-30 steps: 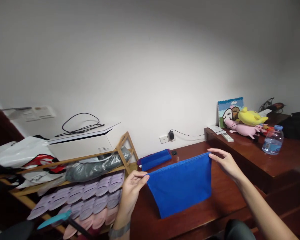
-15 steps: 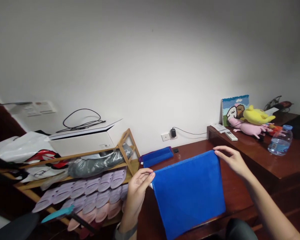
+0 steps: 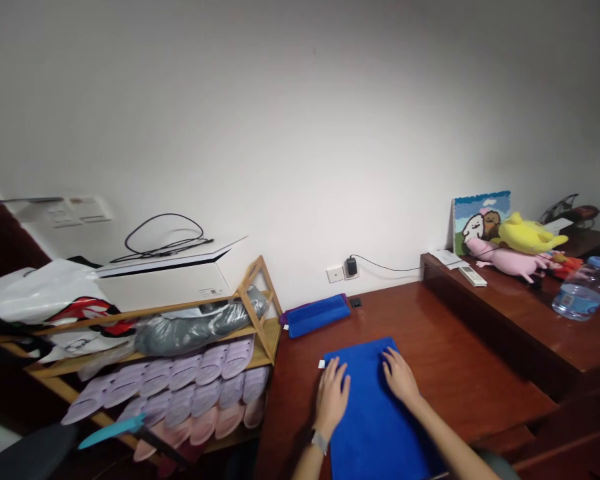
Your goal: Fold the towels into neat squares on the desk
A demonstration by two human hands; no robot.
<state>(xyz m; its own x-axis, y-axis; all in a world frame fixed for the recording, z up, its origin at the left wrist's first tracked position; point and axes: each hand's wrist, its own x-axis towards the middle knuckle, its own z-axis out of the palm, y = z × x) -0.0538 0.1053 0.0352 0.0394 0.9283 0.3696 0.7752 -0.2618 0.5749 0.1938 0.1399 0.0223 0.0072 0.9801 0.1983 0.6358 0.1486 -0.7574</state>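
A blue cloth (image 3: 367,407) lies spread on the reddish-brown desk (image 3: 440,340), with a small white tag at its far left corner. My left hand (image 3: 333,393) rests flat on the cloth's left side, fingers stretched forward. Near the far right corner, my right hand (image 3: 399,375) lies on the cloth with its fingers spread. Neither hand grips anything. Beyond them, close to the wall, is a folded blue cloth (image 3: 320,317), with a purple one (image 3: 293,313) partly hidden behind it.
At the left stands a wooden rack (image 3: 263,310) with several lilac slippers (image 3: 210,363) and a white box (image 3: 165,287). On the raised desk part at right are a water bottle (image 3: 583,290), plush toys (image 3: 510,257) and a remote (image 3: 473,276). A charger (image 3: 351,267) sits in the wall socket.
The blue cloth, held up by its upper corners before, now lies on the desk. Both hands have let go of the corners and press flat on it. The view has shifted slightly.
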